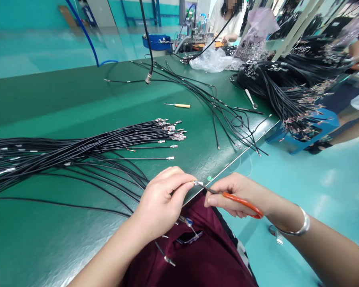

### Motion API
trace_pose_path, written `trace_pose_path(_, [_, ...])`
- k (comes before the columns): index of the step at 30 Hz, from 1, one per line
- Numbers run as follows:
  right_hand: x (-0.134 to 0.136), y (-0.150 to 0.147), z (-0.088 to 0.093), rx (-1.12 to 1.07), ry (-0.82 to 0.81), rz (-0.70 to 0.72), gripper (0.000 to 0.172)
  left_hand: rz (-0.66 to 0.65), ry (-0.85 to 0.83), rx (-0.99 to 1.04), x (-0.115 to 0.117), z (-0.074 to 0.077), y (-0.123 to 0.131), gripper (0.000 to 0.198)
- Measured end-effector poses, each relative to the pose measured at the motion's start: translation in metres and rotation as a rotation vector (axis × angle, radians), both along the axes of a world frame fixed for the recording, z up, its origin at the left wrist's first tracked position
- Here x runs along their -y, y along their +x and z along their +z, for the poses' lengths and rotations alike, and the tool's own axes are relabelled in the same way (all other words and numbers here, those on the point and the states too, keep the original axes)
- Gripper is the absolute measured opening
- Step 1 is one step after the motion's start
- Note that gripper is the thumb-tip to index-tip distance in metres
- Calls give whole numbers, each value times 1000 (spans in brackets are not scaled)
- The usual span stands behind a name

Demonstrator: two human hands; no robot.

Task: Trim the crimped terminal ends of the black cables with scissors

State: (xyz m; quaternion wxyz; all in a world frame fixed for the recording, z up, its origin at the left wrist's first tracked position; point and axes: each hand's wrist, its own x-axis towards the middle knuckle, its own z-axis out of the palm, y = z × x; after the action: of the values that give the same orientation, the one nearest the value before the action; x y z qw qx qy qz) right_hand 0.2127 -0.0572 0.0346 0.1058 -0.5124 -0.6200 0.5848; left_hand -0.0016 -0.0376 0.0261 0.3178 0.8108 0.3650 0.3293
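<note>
Near the table's front edge, my left hand (164, 199) pinches the end of a black cable; its small metal connector (196, 183) pokes out past the thumb and forefinger. My right hand (236, 195) grips a pair of scissors (242, 201) with orange handles, and their tip touches or nearly touches that connector. Whether the blades are apart I cannot tell. Left of my hands lies a thick bundle of black cables (86, 143), with metal connectors (173, 129) at the right ends. A few cable ends (169, 261) hang over my dark red clothing (197, 263).
A yellow-handled pick (182, 106) and loose black cables (194, 93) lie farther back on the green table (62, 103). A black hose (146, 40) hangs above. At right, more cables (275, 87) rest over a blue stool (329, 119). A person (227, 20) sits at the back.
</note>
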Motion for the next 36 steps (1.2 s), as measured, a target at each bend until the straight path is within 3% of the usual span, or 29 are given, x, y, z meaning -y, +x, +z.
trace_pose_path(3, [1,8,0,-21,35,-27,37,11,-12,9,0,2,-1,18])
trace_pose_path(7, [3,22,-2,-282,-33,-8,31,69,10,61,-1,3,0,17])
trace_pose_path(12, [0,8,-14,-463,155,-352,20,90,44,90,-1,0,1,18])
trace_pose_path(14, [-3,-5,-16,-509,179,-411,21,79,62,97,0,-1,1,17])
trace_pose_path(18, [-7,-24,-12,-508,180,-409,26,49,92,101,0,-1,0,17])
trace_pose_path(24, [-6,-28,-3,-474,239,-405,21,87,105,107,0,-1,2,10])
trace_pose_path(30, [-6,-29,-5,-509,243,-369,18,83,33,139,0,-2,2,10])
trace_pose_path(36, [-13,-32,-7,-601,221,-355,20,99,123,131,0,-2,2,15])
